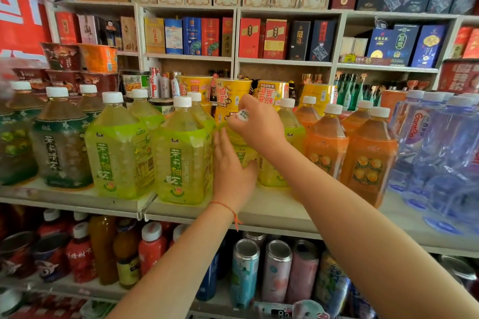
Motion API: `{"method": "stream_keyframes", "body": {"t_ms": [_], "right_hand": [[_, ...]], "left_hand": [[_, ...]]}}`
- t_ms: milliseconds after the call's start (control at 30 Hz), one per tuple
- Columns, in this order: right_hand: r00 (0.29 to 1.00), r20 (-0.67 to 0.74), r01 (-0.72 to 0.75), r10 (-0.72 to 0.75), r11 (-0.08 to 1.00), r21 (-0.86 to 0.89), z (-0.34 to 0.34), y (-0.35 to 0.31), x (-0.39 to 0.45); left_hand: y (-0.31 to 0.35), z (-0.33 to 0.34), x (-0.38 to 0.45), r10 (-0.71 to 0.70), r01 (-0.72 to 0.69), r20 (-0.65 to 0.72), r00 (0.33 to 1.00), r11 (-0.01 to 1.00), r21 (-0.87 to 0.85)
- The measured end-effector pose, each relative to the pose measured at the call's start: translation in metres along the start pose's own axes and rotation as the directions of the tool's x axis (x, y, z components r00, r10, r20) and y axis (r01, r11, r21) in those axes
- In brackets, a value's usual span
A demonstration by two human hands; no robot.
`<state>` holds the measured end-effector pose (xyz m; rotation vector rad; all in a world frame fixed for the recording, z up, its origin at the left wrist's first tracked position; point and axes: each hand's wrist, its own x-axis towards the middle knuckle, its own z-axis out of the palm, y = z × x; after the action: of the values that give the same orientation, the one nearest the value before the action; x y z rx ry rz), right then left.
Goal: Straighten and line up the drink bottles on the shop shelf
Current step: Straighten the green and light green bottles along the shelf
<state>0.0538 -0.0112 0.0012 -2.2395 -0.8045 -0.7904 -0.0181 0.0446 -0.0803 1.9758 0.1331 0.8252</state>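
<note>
At shelf centre, white shelf carries a front row of tea bottles, dark green at 9 o'clock, orange at 3. Yellow-green bottle, white cap, tilted between its neighbours. Right hand clamps the cap. Left hand, fingers straight, presses flat on its label.

Both forearms reach forward and up, converging at centre. The right hand sits higher, wrist bent, fingers curled in a grip. The left hand is lower, palm flat and upright, fingers straight, a red string round its wrist.
</note>
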Motion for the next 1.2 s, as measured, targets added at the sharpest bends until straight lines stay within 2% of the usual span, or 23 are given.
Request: {"method": "stream_keyframes", "body": {"t_ms": [133,233,300,433,467,533,567,600,667,733,833,933,1067,1200], "right_hand": [[0.993,-0.117,0.024,-0.017,0.998,0.052,-0.003,-0.002,-0.010],[0.981,-0.192,-0.005,0.021,0.996,0.087,-0.008,-0.004,-0.005],[0.981,-0.188,-0.036,0.052,0.996,0.085,-0.012,-0.006,0.003],[0.994,-0.095,-0.049,0.045,0.998,-0.037,-0.012,-0.009,0.015],[0.992,-0.123,-0.034,0.026,0.998,-0.057,-0.013,-0.009,0.015],[0.949,-0.312,0.003,-0.047,0.990,-0.140,-0.015,-0.003,0.015],[0.923,-0.381,-0.030,-0.045,0.982,-0.187,-0.018,0.001,0.015],[0.919,-0.394,-0.088,0.001,0.975,-0.204,-0.020,0.006,0.018],[0.936,-0.269,-0.263,0.227,0.959,-0.103,-0.023,0.017,0.022],[0.909,-0.111,-0.404,0.401,0.915,0.000,-0.025,0.025,0.020],[0.903,-0.128,-0.407,0.411,0.912,0.058,-0.027,0.032,0.015],[0.898,-0.152,-0.393,0.413,0.908,0.144,-0.027,0.035,0.013],[0.929,-0.084,-0.344,0.360,0.925,0.160,-0.031,0.038,0.011],[0.944,-0.026,-0.320,0.329,0.931,0.175,-0.040,0.042,0.012]], "left_hand": [[0.001,0.002,-0.004,0.029,-0.029,-0.062,0.998,1.000,-0.003],[0.001,0.002,-0.007,0.085,-0.087,-0.098,0.992,0.996,-0.014],[0.001,0.001,-0.010,0.112,-0.115,-0.125,0.986,0.993,-0.014],[0.002,0.001,-0.008,0.120,-0.119,-0.154,0.981,0.993,0.017],[0.003,0.002,-0.008,0.114,-0.113,-0.155,0.981,0.993,0.021],[0.004,0.002,-0.008,0.109,-0.109,-0.160,0.981,0.994,0.010],[0.004,0.003,-0.009,0.106,-0.108,-0.164,0.981,0.994,-0.002],[0.003,0.002,-0.009,0.103,-0.106,-0.168,0.981,0.994,-0.010],[0.002,0.003,-0.013,0.113,-0.114,-0.167,0.979,0.993,0.006],[0.001,0.006,-0.022,0.166,-0.145,-0.157,0.974,0.980,0.134],[0.004,0.013,-0.032,0.285,-0.203,-0.137,0.949,0.880,0.430],[0.008,0.014,-0.024,0.310,-0.186,-0.122,0.943,0.793,0.580],[0.013,0.009,-0.017,0.215,-0.151,-0.043,0.976,0.801,0.579],[0.013,0.007,-0.015,0.221,-0.167,-0.056,0.974,0.859,0.484]]}}
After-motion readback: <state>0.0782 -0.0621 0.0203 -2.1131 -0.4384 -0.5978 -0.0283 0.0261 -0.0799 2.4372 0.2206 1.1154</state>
